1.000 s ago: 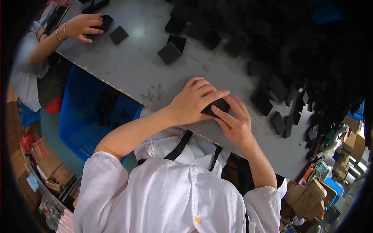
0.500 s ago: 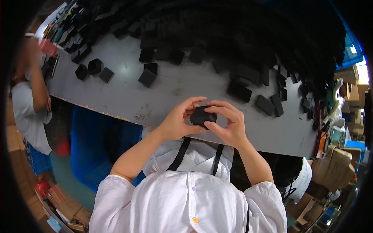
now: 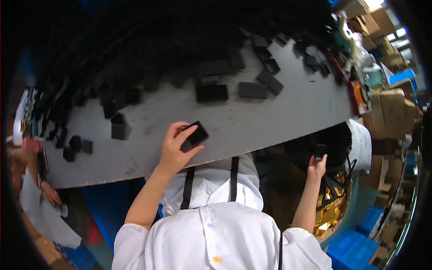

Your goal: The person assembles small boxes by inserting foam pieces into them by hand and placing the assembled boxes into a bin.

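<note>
My left hand (image 3: pixel 173 149), above the near part of the grey table, is closed on a small black box (image 3: pixel 198 133). The box is tilted, with a very dark face turned upward; I cannot tell whether that face is hollow. Past the table's front edge on the right, my right hand (image 3: pixel 316 166) pinches a dark box-like piece (image 3: pixel 320 150) between its fingertips. Dark material behind that piece blurs its outline. Nearest to my left hand on the tabletop are a black box (image 3: pixel 212 93) and a flat dark grey block (image 3: pixel 253 90).
A large dark heap (image 3: pixel 148 49) covers the back of the grey table (image 3: pixel 288 110), with loose black boxes along its edge. A white sack (image 3: pixel 360 146) and gold foil (image 3: pixel 330 211) are at the right. Another person's hand (image 3: pixel 51 193) is at far left.
My hands have parted. My right hand has swung right, beyond the table edge, with a dark piece; my left keeps a black box over the table. The view has turned to the right.
</note>
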